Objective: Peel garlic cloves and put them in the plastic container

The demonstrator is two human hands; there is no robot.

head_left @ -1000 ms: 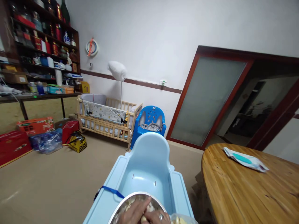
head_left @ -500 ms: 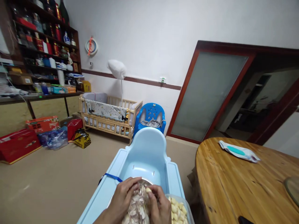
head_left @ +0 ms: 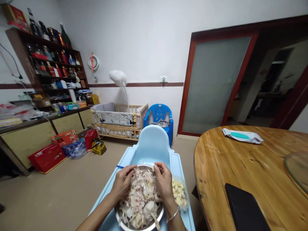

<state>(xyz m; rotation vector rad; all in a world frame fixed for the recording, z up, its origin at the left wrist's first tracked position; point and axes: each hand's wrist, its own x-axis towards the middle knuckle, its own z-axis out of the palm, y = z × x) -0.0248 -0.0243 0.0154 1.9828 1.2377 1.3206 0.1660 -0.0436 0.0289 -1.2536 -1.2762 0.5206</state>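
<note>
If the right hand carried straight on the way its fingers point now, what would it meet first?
Probably the pale blue seat back of the child's chair: the right hand points forward over the far rim of the metal bowl. Depth is hard to judge.

Bowl (head_left: 134,221) on baby chair (head_left: 154,150) (table (head_left: 240,173) right)

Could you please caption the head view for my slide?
Both hands, left and right, over a metal bowl of garlic skins, peeled cloves alongside.
</note>
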